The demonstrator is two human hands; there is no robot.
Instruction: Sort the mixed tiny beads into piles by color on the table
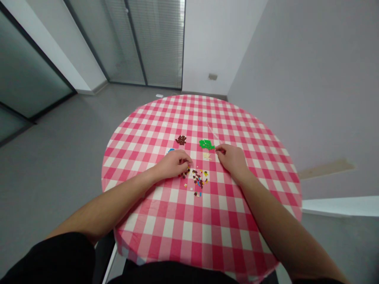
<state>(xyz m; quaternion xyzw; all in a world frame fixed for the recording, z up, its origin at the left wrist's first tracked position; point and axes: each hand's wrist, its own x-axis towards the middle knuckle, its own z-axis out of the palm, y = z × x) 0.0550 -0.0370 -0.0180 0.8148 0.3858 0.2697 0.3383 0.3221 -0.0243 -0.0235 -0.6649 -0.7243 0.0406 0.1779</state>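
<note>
left hand (174, 163): curled by small multicoloured pieces (200, 182), below centre, grip unclear tbh
right hand (233, 158): fingers bent beside bright green pieces (206, 144), can't tell if gripping

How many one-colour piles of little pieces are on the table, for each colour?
Brown pile: 1
Green pile: 1
Pale yellow pile: 1
Blue pile, partly hidden by the left hand: 1
Total: 4

The mixed pieces aren't counted.
</note>
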